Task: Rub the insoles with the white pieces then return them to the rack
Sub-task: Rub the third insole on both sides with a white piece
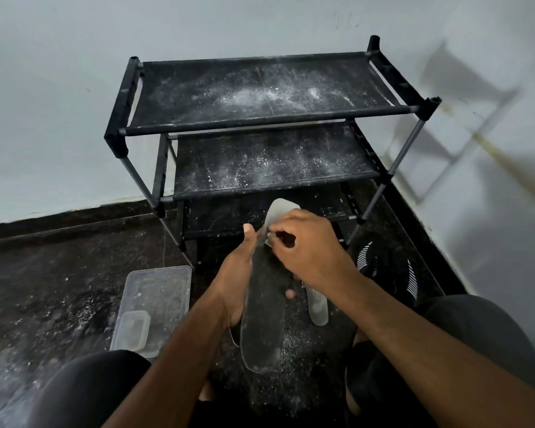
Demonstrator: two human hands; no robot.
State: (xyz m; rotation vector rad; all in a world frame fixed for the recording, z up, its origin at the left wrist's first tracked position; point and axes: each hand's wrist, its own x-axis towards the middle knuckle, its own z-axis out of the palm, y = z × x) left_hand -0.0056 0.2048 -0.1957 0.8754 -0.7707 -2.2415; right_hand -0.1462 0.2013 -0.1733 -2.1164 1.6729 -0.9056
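Observation:
A long dark insole (264,307), pale at its far tip, is held lengthwise in front of me. My left hand (240,273) grips it along its left edge, thumb up and fingers wrapped underneath. My right hand (303,245) pinches a small white piece (267,240) and presses it on the insole near the toe end. A second, pale insole (317,305) lies on the floor to the right, partly hidden by my right arm. The black three-tier rack (269,115) stands against the wall ahead, its shelves dusted with white powder and bare of insoles.
A clear plastic box (164,291) with a smaller container inside stands on the dark floor at the left. A black shoe with white stripes (386,267) lies at the right by the rack's leg. White powder is scattered on the floor. My knees frame the bottom.

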